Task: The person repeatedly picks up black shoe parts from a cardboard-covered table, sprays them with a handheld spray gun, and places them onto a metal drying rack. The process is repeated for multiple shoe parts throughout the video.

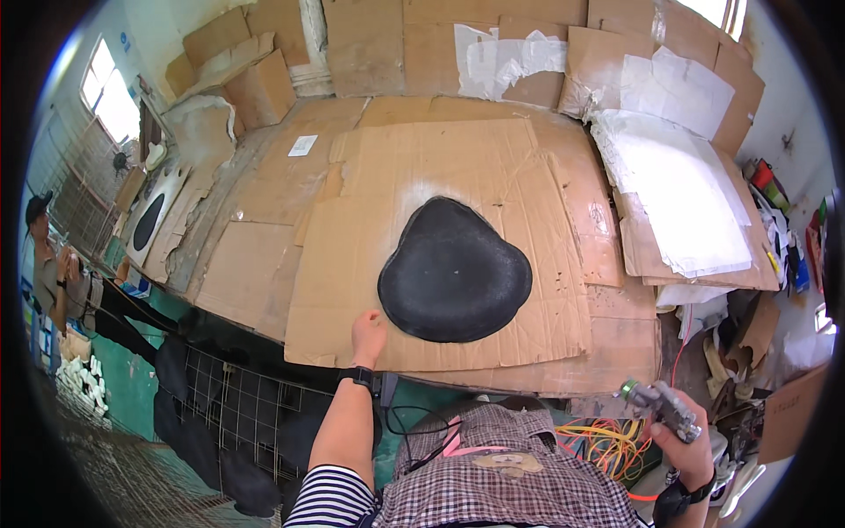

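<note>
A black, rounded three-lobed pad, like a seat cushion [455, 273], lies flat on a cardboard sheet [339, 255] in front of me. Just off its lower left edge is my left hand [368, 337], with its fingers curled in; whether anything is inside them is hidden. On the right, beyond the near table edge, my right hand [689, 447] grips a metal spray gun [662, 410] with a greenish front end. The gun's nozzle end points left. Around the pad, the cardboard carries a pale and dark haze.
Cardboard panels [370, 48] stand along the table's back. White sheets [682, 202] lie at the right. Orange and yellow hoses [607, 444] hang below the near edge. A wire rack [238, 396] holds black pieces at lower left. Another person [55, 273] stands at far left.
</note>
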`<action>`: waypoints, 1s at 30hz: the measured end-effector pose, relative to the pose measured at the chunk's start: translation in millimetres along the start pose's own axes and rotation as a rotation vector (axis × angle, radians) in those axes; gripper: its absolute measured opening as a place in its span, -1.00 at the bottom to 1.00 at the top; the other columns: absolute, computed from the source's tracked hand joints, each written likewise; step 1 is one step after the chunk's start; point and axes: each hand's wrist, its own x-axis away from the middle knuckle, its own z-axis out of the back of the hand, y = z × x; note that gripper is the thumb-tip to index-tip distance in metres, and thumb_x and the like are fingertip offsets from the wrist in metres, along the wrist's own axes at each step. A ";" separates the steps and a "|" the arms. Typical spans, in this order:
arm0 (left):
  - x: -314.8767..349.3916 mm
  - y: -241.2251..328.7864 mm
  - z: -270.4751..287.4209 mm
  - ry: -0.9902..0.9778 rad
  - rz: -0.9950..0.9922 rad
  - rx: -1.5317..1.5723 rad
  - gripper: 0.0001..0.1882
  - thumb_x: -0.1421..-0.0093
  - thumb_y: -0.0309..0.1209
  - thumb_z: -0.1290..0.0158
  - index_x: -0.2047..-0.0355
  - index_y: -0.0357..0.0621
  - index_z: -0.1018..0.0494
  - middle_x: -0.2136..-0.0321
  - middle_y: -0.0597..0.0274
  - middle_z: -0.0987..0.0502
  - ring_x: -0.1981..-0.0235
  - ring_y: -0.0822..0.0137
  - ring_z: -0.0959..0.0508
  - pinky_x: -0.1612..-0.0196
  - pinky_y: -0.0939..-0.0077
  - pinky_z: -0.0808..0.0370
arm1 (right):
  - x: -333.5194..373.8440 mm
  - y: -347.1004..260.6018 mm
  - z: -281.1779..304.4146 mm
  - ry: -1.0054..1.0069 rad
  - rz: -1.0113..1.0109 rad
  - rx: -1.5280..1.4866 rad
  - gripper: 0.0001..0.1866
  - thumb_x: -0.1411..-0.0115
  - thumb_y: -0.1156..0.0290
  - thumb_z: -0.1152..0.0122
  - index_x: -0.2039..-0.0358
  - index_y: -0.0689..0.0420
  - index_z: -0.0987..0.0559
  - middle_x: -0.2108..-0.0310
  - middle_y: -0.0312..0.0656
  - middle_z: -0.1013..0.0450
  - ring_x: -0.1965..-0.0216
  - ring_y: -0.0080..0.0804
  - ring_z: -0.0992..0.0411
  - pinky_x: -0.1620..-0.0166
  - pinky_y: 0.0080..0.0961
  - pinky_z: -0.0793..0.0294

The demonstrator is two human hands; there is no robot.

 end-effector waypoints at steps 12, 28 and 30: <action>-29.6 24.0 -26.9 -0.043 0.105 -0.157 -0.59 -0.02 -0.50 -0.06 0.05 -0.25 -0.47 0.14 -0.07 -0.55 0.09 0.03 -0.54 0.00 0.26 -0.46 | -30.2 5.2 3.1 -0.160 0.013 -0.037 -0.52 -0.08 0.42 -0.31 0.01 0.35 -0.42 0.40 -0.23 -0.48 0.39 -0.52 -0.46 0.26 -0.54 -0.47; -38.9 38.3 -59.8 0.147 0.156 -0.266 -0.93 0.03 -0.49 -0.09 0.48 -0.17 -0.53 0.47 -0.01 -0.59 0.38 0.02 -0.59 0.27 0.23 -0.50 | -63.2 14.9 32.0 -0.092 -0.043 -0.090 -0.52 -0.01 0.49 -0.31 0.03 0.33 -0.46 0.41 -0.27 -0.50 0.37 -0.58 -0.45 0.24 -0.59 -0.45; -39.5 48.2 -58.2 0.138 0.190 -0.180 -0.94 0.03 -0.50 -0.09 0.50 -0.18 -0.53 0.52 0.04 -0.58 0.42 0.10 -0.59 0.28 0.29 -0.50 | -67.3 17.1 41.3 -0.059 -0.061 -0.079 -0.55 -0.02 0.49 -0.30 0.05 0.34 -0.47 0.43 -0.25 -0.50 0.37 -0.56 -0.46 0.24 -0.58 -0.46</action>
